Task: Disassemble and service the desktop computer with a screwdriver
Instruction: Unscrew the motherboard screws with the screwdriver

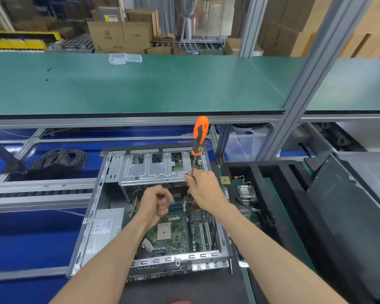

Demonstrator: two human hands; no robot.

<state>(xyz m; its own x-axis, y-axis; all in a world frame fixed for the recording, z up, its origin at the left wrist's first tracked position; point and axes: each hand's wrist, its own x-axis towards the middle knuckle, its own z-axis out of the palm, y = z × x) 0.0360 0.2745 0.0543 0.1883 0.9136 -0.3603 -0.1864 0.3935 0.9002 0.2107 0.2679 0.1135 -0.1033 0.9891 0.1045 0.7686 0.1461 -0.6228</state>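
Electronics assembly or repair line inside a warehouse-type factory hall. Long workbench topped with green anti-static mat [140,84], carried on grey aluminium-profile framing [312,69]. Roller conveyor track [184,46] behind, flanked by stacked cardboard cartons [119,36] and yellow-edged racking [20,40]. Clear plastic parts boxes [124,58] on the mat. Opened desktop computer [154,207] at the station, coiled black cables [60,159] on blue sheeting, black foam tray [261,172] holding removed components.
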